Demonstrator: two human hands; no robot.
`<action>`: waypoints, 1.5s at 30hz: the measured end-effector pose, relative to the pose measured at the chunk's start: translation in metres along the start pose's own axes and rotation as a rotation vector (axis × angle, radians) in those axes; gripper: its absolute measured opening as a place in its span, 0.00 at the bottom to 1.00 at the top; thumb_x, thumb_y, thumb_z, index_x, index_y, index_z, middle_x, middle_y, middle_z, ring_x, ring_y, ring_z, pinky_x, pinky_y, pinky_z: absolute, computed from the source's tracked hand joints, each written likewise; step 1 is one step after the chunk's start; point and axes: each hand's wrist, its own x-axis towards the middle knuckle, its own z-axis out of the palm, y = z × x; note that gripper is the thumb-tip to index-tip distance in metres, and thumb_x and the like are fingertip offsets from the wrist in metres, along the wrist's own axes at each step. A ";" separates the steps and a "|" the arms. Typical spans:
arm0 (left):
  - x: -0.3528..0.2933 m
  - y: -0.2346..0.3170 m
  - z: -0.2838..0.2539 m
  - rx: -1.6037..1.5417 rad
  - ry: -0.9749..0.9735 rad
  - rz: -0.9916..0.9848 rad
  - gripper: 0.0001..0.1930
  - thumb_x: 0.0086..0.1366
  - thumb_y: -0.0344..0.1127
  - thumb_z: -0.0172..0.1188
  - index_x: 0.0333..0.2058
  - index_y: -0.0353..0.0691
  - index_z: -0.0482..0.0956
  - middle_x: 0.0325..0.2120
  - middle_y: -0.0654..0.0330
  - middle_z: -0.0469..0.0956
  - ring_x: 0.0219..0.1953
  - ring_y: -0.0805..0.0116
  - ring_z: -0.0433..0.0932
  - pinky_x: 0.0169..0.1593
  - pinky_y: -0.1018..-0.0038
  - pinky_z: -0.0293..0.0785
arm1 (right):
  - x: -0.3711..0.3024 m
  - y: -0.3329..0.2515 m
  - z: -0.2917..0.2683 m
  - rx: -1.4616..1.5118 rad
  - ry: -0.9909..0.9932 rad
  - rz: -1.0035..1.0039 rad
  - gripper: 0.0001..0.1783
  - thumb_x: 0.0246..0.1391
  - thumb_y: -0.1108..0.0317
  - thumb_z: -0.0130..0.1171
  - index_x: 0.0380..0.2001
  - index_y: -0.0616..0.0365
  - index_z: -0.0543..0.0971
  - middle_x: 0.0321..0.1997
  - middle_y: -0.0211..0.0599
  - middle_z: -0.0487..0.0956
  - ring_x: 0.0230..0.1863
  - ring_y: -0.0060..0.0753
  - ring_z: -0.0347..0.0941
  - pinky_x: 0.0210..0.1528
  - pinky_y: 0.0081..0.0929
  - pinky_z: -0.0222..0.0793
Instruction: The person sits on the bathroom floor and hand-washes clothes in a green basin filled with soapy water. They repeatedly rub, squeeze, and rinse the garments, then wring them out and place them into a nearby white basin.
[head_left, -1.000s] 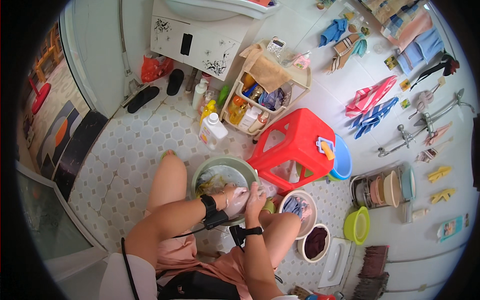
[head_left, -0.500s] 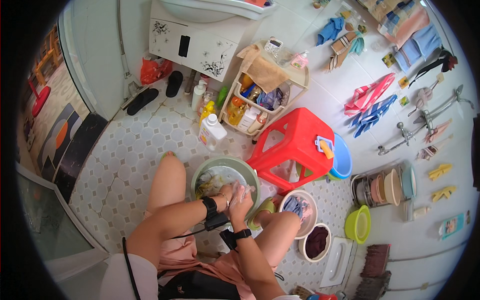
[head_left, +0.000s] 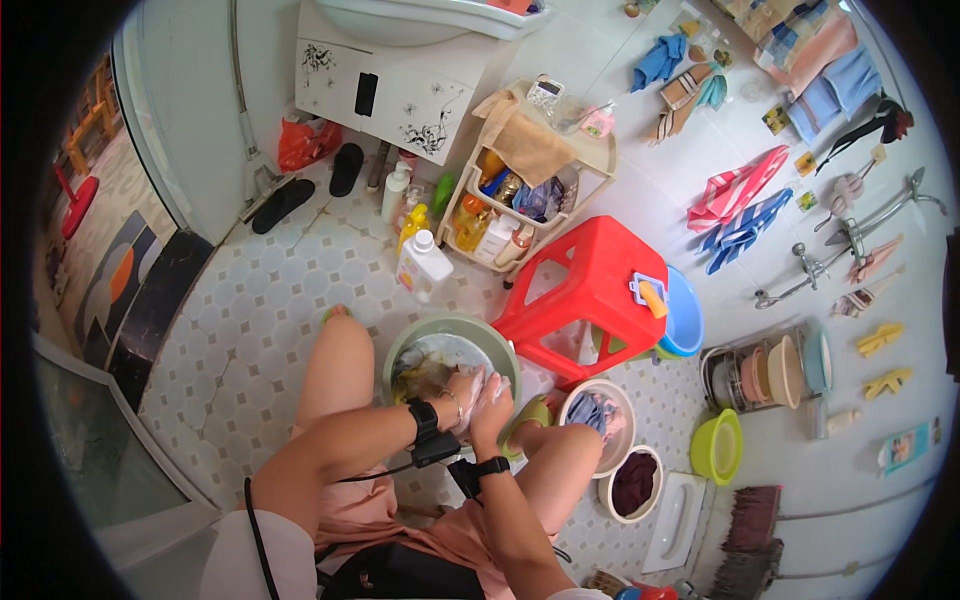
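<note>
A grey-green basin (head_left: 497, 350) stands on the floor between my legs, with sudsy water and yellowish-green cloth (head_left: 412, 382) in it. Over its near right side my left hand (head_left: 459, 390) and my right hand (head_left: 491, 410) are pressed close together. Both are closed on a wet whitish cloth (head_left: 489, 378) that shows between and above the fingers. Part of the cloth is hidden by the hands, and its exact kind cannot be made out. Each wrist wears a black strap with a small device.
Right of the basin stand a red stool (head_left: 608, 262), a white tub of clothes (head_left: 622, 440) and a smaller tub with dark cloth (head_left: 634, 484). A white detergent bottle (head_left: 423, 266) stands beyond the basin, near a shelf cart (head_left: 592, 150). Black slippers (head_left: 283, 205) lie farther left.
Both hands have shifted slightly to the right with the whitish cloth, staying together over the basin. The cloth in the water looks slightly moved.
</note>
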 end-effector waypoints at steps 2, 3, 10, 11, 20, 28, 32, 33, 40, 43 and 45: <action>0.014 -0.020 0.002 -0.023 -0.057 0.003 0.16 0.57 0.45 0.50 0.24 0.36 0.73 0.20 0.64 0.71 0.22 0.75 0.68 0.26 0.75 0.65 | 0.008 0.013 0.000 0.081 0.001 0.070 0.20 0.54 0.58 0.43 0.24 0.66 0.72 0.19 0.48 0.73 0.20 0.39 0.68 0.25 0.34 0.62; 0.009 -0.017 0.004 -0.022 -0.057 0.004 0.16 0.57 0.45 0.50 0.24 0.36 0.73 0.20 0.64 0.71 0.22 0.75 0.68 0.26 0.75 0.65 | 0.013 0.021 0.000 0.161 0.004 0.147 0.20 0.54 0.58 0.43 0.24 0.67 0.72 0.18 0.45 0.72 0.20 0.34 0.66 0.25 0.32 0.61; 0.049 -0.016 -0.014 0.085 0.044 0.212 0.15 0.56 0.44 0.53 0.27 0.36 0.73 0.21 0.60 0.72 0.24 0.72 0.68 0.29 0.74 0.65 | 0.031 0.029 -0.008 0.460 -0.157 0.218 0.17 0.51 0.57 0.49 0.21 0.60 0.70 0.19 0.28 0.67 0.24 0.22 0.62 0.29 0.22 0.60; 0.037 0.002 -0.014 0.089 0.036 0.210 0.15 0.56 0.44 0.53 0.27 0.36 0.73 0.21 0.60 0.72 0.24 0.72 0.68 0.29 0.74 0.65 | 0.033 0.028 -0.011 0.328 -0.272 0.053 0.15 0.49 0.57 0.52 0.22 0.60 0.70 0.22 0.29 0.67 0.26 0.22 0.62 0.30 0.20 0.60; 0.048 -0.005 -0.032 0.214 0.073 0.398 0.21 0.53 0.49 0.55 0.28 0.31 0.73 0.21 0.59 0.72 0.21 0.71 0.67 0.28 0.72 0.65 | 0.032 0.052 -0.014 -0.065 -0.560 -0.309 0.24 0.35 0.64 0.64 0.37 0.64 0.69 0.26 0.38 0.71 0.29 0.31 0.67 0.34 0.27 0.63; 0.002 0.036 -0.029 0.495 0.041 0.259 0.29 0.56 0.57 0.44 0.35 0.32 0.74 0.30 0.42 0.74 0.35 0.48 0.73 0.39 0.66 0.66 | 0.033 0.035 -0.018 0.537 -0.419 0.264 0.17 0.43 0.74 0.54 0.40 0.61 0.68 0.32 0.34 0.71 0.29 0.26 0.66 0.29 0.21 0.64; 0.034 -0.006 -0.019 0.295 0.119 0.397 0.28 0.57 0.56 0.43 0.31 0.31 0.75 0.22 0.51 0.75 0.23 0.64 0.71 0.33 0.70 0.67 | 0.023 0.018 -0.007 0.522 -0.139 0.018 0.16 0.45 0.77 0.49 0.41 0.60 0.67 0.35 0.32 0.70 0.33 0.27 0.67 0.35 0.21 0.64; 0.035 -0.006 -0.016 0.292 0.115 0.395 0.28 0.57 0.56 0.43 0.31 0.31 0.75 0.22 0.51 0.75 0.23 0.64 0.71 0.33 0.70 0.67 | 0.019 0.009 -0.005 0.461 -0.041 -0.204 0.16 0.45 0.78 0.48 0.40 0.59 0.67 0.34 0.31 0.70 0.34 0.27 0.67 0.37 0.21 0.63; 0.003 0.010 -0.013 0.024 -0.064 0.095 0.24 0.61 0.50 0.39 0.33 0.33 0.73 0.28 0.46 0.74 0.28 0.60 0.73 0.36 0.69 0.68 | -0.007 -0.019 0.001 0.355 -0.089 -0.096 0.09 0.44 0.70 0.54 0.29 0.63 0.69 0.25 0.45 0.70 0.27 0.41 0.68 0.32 0.31 0.63; 0.027 -0.023 -0.017 0.383 -0.020 0.307 0.24 0.61 0.51 0.38 0.33 0.33 0.72 0.29 0.45 0.74 0.29 0.59 0.73 0.37 0.69 0.67 | -0.004 -0.018 0.003 0.291 -0.036 -0.079 0.10 0.45 0.67 0.53 0.27 0.63 0.70 0.22 0.48 0.71 0.24 0.46 0.68 0.29 0.33 0.63; 0.022 -0.019 -0.013 0.457 0.007 0.282 0.24 0.61 0.52 0.38 0.34 0.33 0.71 0.30 0.45 0.74 0.30 0.58 0.74 0.38 0.69 0.67 | 0.001 -0.008 0.003 0.243 0.003 -0.039 0.11 0.46 0.65 0.53 0.26 0.64 0.71 0.22 0.50 0.72 0.24 0.49 0.69 0.28 0.33 0.63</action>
